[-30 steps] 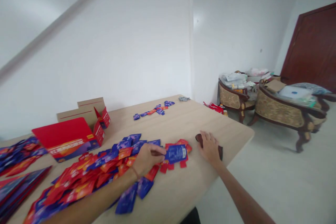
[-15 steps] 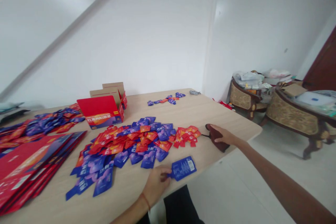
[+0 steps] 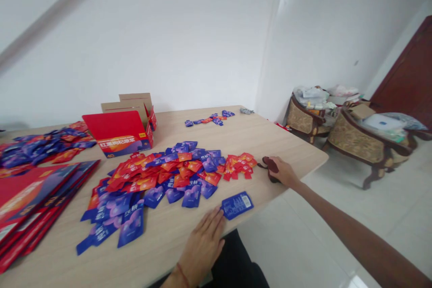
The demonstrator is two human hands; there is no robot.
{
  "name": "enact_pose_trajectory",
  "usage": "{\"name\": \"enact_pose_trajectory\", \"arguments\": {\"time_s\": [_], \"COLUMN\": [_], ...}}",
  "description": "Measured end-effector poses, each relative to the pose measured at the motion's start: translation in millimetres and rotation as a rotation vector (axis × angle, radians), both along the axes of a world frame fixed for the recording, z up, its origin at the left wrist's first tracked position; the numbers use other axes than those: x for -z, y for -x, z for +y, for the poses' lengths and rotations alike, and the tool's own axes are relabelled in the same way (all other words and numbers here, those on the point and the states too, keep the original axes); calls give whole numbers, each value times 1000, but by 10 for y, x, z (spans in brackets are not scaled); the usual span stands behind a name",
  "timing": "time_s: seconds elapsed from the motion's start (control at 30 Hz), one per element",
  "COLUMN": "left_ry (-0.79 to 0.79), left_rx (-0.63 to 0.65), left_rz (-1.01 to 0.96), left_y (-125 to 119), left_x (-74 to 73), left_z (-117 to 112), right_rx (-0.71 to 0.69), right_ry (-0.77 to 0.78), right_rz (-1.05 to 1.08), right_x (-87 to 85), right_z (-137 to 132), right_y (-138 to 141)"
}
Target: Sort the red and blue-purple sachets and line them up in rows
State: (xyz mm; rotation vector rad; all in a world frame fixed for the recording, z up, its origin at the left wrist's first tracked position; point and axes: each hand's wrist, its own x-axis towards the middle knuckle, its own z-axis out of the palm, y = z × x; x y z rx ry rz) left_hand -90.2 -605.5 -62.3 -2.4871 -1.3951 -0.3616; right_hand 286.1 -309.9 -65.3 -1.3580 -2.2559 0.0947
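The left hand (image 3: 202, 247) lies flat and released on the tabletop (image 3: 270, 144), palm down at the near edge, its fingertips touching the near corner of a blue pouch (image 3: 237, 204) that rests alone, label side up, just by that edge. The right hand (image 3: 281, 172) reaches far out to the right and covers a dark red object (image 3: 269, 163) near the tabletop's right edge; its grip is curled over the thing, though how firmly cannot be told. Between the hands and beyond them spreads a loose pile of red and blue pouches (image 3: 162, 180), the nearest blue ones just left of the single pouch. Behind the pile stands an open red box (image 3: 118, 137) with brown flaps. A stack of flat red cartons (image 3: 30, 202) lies at the left, with another heap of pouches (image 3: 43, 148) behind it. A short row of pouches (image 3: 209, 119) sits at the far side. Two armchairs (image 3: 357, 144) laden with clutter stand on the floor at the right.
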Motion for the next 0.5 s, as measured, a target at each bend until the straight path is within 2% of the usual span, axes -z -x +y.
{"name": "enact_pose_trajectory", "arguments": {"time_s": [0.1,0.23,0.33,0.4,0.5], "left_ry": [-55,-75,-64,-58,-47], "left_rx": [0,18,39,55,76], "left_rz": [29,44,26,12,-10], "left_y": [-12,-23,9,40,71], "left_x": [175,289,282,270,278], "left_z": [13,2,-4,3,15], "right_rx": [51,126,2,-119,-239], "right_ry": [-50,-144,-149,-123,-68], "right_rz": [-38,17,26,6,-82], "right_x": [-169,-562,-824,-883,-776], "right_z": [-229,-719,-1193,-1489,-1809], "right_y": [154,503,882,1166,1565]}}
